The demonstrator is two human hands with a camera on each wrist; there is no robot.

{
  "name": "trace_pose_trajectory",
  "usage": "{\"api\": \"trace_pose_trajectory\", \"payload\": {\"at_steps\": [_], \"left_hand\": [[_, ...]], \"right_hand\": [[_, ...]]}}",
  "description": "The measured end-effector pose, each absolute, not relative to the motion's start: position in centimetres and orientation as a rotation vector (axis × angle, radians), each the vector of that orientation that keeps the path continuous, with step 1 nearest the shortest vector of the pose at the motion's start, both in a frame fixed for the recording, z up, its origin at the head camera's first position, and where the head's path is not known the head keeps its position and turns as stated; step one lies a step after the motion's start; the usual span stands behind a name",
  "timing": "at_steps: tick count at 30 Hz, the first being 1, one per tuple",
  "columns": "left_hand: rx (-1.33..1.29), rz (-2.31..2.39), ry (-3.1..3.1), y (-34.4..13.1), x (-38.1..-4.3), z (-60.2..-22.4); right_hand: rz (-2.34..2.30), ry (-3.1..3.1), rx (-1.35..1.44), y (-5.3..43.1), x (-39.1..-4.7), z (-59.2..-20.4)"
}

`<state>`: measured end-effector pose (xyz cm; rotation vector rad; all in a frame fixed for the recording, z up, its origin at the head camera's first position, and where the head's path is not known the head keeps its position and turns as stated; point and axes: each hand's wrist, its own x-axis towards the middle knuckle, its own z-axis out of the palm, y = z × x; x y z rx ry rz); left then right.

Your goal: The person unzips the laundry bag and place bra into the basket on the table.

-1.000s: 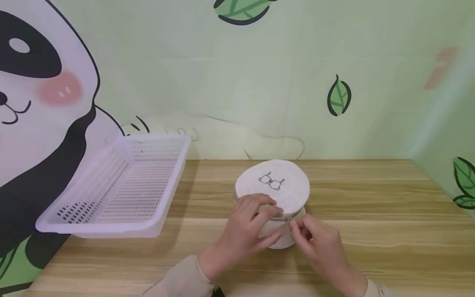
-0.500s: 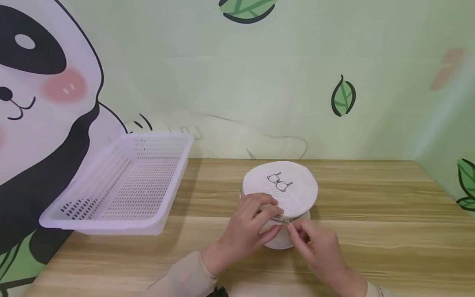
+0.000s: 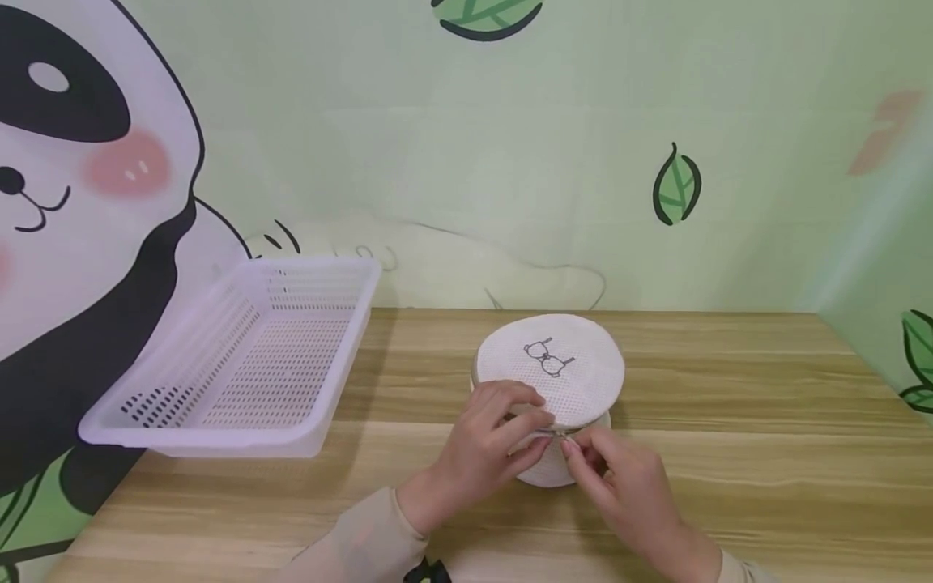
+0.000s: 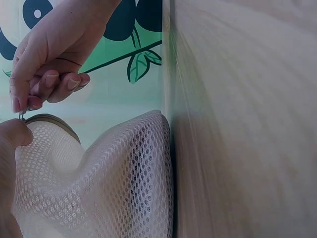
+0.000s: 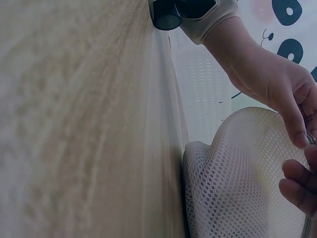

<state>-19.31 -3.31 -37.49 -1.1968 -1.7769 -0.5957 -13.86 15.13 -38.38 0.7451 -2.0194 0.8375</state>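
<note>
1. Mesh bag (image 3: 590, 348) stands on the tabletop (image 3: 729, 380), right in front of the person, its round top facing up with a small line print (image 3: 549, 359) on it. Sitting on its base there, it probably leaves both hands free for work along the upper edge.

2. Left hand (image 3: 474, 437): the grip is clamped on the bag's near rim, fingers over the top and thumb below the edge. This likely steadies the soft material right beside the fastening, since a limp wall would otherwise follow any tug.

3. Right hand (image 3: 630, 486): the grip is closed in a pinch on the small metal zipper pull (image 4: 22, 115), thumb and a fingertip together. Such a tiny tab leaves room for little more than fingertips, which seems the reason for so fine a hold.

4. Zipper (image 4: 53, 120) follows the rim, and the two hands meet on it, almost touching. Working so close together presumably lets one brace while the other draws. How far the teeth are joined cannot be told.

5. Side wall of the bag bows and creases in the left wrist view, perhaps because the mesh has little stiffness.

6. Plastic basket (image 3: 219, 441) sits to the left, well apart from the bag, which appears to give both forearms room.
</note>
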Motion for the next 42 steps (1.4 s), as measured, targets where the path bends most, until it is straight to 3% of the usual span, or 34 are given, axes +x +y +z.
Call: {"api": "trace_pose_trajectory", "payload": {"at_steps": [42], "left_hand": [[-1.149, -0.495, -1.574, -3.3, -19.0, -36.7]], "right_hand": [[0.780, -1.897, 0.676, 13.6, -13.6, -37.7]]}}
